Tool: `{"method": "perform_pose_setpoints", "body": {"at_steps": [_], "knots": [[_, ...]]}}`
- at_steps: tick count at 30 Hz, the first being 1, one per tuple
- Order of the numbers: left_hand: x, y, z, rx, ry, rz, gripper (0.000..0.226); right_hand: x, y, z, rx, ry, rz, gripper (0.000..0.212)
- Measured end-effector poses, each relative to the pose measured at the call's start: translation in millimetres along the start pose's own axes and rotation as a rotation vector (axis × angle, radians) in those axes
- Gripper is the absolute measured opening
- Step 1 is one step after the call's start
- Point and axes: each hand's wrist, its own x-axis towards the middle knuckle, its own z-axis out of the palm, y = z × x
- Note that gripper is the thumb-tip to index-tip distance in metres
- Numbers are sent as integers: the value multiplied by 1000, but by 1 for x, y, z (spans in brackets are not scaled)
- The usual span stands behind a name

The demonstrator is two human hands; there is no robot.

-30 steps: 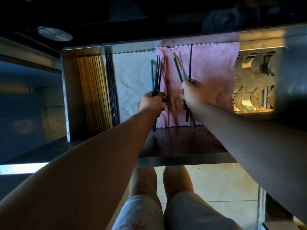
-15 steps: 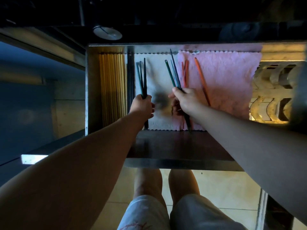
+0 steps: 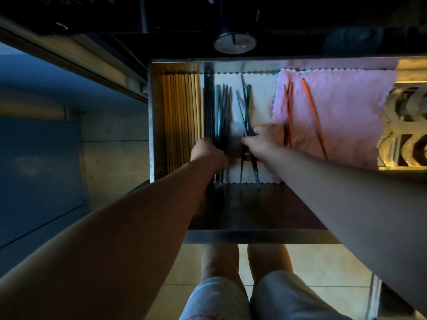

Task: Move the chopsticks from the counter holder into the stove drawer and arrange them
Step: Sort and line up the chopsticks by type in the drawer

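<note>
Right hand grips teal chopsticks pointing away.

Inside the silver steel drawer before you, honey-yellow chopsticks lie in a striped row beside a black set. The teal bundle in your left hand and the teal-and-navy sticks in your right hand show against a white cloth with a scalloped edge. Orange-red chopsticks lie on a pink cloth, scalloped likewise. At right, a cream lattice shows a wavy pattern. The floor tiles are pale yellow.
</note>
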Motion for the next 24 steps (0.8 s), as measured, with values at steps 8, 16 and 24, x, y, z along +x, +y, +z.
{"method": "perform_pose_setpoints", "body": {"at_steps": [8, 16, 24], "knots": [[-14, 1, -12, 382, 65, 177, 47, -9, -8, -2, -248, 250, -89, 24], [6, -21, -8, 957, -48, 640, 94, -3, -7, 13, -282, 332, -200, 28], [5, -27, -15, 967, -49, 678, 86, -5, -9, 14, -477, 402, -239, 19]]}}
